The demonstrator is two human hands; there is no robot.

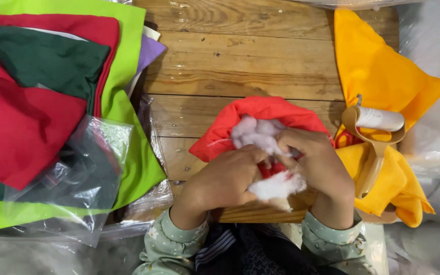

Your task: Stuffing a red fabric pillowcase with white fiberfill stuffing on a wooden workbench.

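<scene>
Both hands, left hand (pixel 225 178) and right hand (pixel 317 165), clutch fluffy white stuffing (pixel 260 135) inside a red fabric cover (pixel 260 109).

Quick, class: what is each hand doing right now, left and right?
Left hand: closed on the red fabric cover, pressing white stuffing in.
Right hand: closed, gripping the cover and stuffing.

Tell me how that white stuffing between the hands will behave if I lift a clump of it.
The white stuffing looks wispy and loose, so it is probably very light and squashes easily. Its frayed edges suggest a clump may tear apart or shed tufts rather than lift whole. The left hand and right hand press it into the red fabric cover, which looks floppy and likely sags.
</scene>
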